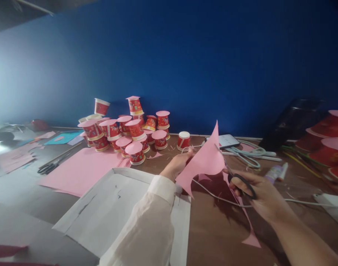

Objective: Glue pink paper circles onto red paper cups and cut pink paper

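Note:
A pink paper piece (206, 160) with curved cut edges and a pointed top is held up over the brown table. My left hand (178, 164) is closed on its left side, with the fingers partly behind the paper. Black-handled scissors (245, 184) are in my right hand (259, 192), whose fingers wrap through the handles; the blades meet the paper's right edge. From near the scissors a narrow pink strip (248, 221) hangs down, wider at its lower end.
Red paper cups (135, 130) with pink discs are stacked behind at the left. Pink sheets (85, 170) and a white tray (102, 210) lie left of centre. A phone (227, 140), coiled cable (248, 153) and glue stick (273, 173) are at the right. A white cord (216, 196) crosses below my hands.

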`<state>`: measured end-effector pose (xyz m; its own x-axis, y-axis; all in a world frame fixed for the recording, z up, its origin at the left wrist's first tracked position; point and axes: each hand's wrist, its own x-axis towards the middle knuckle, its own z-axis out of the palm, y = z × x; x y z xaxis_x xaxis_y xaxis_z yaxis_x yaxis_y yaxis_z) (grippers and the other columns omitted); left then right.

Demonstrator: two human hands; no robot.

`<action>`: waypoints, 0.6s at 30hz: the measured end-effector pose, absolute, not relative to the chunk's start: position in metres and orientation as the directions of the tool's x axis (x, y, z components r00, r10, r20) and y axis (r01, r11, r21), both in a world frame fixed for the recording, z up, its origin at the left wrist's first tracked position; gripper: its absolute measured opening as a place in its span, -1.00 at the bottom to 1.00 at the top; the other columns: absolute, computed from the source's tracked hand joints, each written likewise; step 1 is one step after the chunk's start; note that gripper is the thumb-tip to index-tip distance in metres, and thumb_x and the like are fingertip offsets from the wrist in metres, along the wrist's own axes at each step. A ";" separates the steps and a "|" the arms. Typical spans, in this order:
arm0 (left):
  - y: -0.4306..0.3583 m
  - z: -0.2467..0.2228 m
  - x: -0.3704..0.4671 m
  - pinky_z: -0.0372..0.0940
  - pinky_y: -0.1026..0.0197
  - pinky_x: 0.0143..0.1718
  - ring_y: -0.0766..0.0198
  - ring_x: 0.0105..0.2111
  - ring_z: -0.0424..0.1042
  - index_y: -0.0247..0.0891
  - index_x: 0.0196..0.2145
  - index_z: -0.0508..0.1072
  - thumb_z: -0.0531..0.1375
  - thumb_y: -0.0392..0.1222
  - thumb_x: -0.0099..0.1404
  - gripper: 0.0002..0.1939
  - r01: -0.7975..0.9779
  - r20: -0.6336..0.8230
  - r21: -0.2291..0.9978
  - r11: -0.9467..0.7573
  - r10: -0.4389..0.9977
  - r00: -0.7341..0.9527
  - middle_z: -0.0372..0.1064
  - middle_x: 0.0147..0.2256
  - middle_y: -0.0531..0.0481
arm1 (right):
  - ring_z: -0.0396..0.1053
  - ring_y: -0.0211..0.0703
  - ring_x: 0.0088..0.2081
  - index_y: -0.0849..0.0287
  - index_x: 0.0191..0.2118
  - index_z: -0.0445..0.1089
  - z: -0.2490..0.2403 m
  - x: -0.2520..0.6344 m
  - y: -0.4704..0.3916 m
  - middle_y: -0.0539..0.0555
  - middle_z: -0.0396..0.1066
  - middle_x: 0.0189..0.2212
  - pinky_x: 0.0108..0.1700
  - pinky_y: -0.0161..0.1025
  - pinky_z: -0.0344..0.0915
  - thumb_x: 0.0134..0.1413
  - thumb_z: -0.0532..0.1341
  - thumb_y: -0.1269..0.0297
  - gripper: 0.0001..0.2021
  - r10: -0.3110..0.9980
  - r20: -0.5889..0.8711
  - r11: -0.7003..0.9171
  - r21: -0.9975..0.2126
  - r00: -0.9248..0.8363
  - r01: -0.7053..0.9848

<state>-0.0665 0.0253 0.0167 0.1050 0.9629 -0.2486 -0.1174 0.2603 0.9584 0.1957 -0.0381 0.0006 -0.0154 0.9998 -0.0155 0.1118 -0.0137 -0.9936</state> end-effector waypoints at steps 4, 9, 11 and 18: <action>0.018 0.013 -0.048 0.30 0.27 -0.50 0.28 -0.52 0.42 -0.31 -0.38 0.61 0.53 -0.04 0.17 -0.70 -0.314 -0.287 0.878 0.362 0.922 0.260 0.53 -0.46 -0.11 | 0.39 -0.19 -0.47 0.12 -0.13 0.76 0.005 0.185 -0.038 0.08 0.53 -0.45 -0.49 -0.28 0.34 -0.25 0.59 -0.32 -0.33 0.995 -0.022 -0.022 -1.000 0.096 -0.006; 0.004 0.015 -0.031 0.34 0.30 -0.45 0.29 -0.43 0.48 -0.34 -0.23 0.69 0.68 0.10 -0.10 -0.41 -0.323 -0.067 0.914 0.244 0.878 0.473 0.60 -0.30 -0.14 | 0.60 0.06 -0.26 0.04 -0.13 0.78 0.015 0.181 -0.041 0.16 0.69 -0.28 -0.30 -0.15 0.52 -0.15 0.54 -0.30 -0.42 0.981 0.065 0.034 -0.985 0.181 0.169; 0.000 0.015 -0.024 0.35 0.27 -0.42 0.28 -0.44 0.48 -0.36 -0.25 0.69 0.66 0.23 -0.15 -0.32 -0.304 -0.026 0.935 0.181 0.892 0.452 0.59 -0.33 -0.15 | 0.65 0.23 -0.05 0.03 -0.12 0.78 0.018 0.178 -0.042 0.18 0.73 -0.11 -0.10 -0.06 0.58 -0.11 0.51 -0.28 -0.45 0.977 0.097 0.047 -0.967 0.190 0.252; -0.006 0.006 -0.003 0.40 0.18 -0.40 0.19 -0.47 0.49 -0.36 -0.44 0.58 0.60 0.32 -0.08 -0.35 -0.436 -0.190 0.885 0.164 0.982 -0.017 0.52 -0.48 -0.13 | 0.68 0.28 -0.07 0.03 -0.06 0.78 0.014 0.162 -0.045 0.15 0.75 -0.10 -0.09 -0.02 0.61 -0.18 0.51 -0.30 -0.37 0.990 0.068 0.030 -0.954 0.120 0.299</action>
<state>-0.0033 -0.0056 0.0064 -0.0173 0.9816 -0.1902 -0.4360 0.1638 0.8849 0.1620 -0.0454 0.0139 0.1202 0.9904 0.0683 0.2987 0.0295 -0.9539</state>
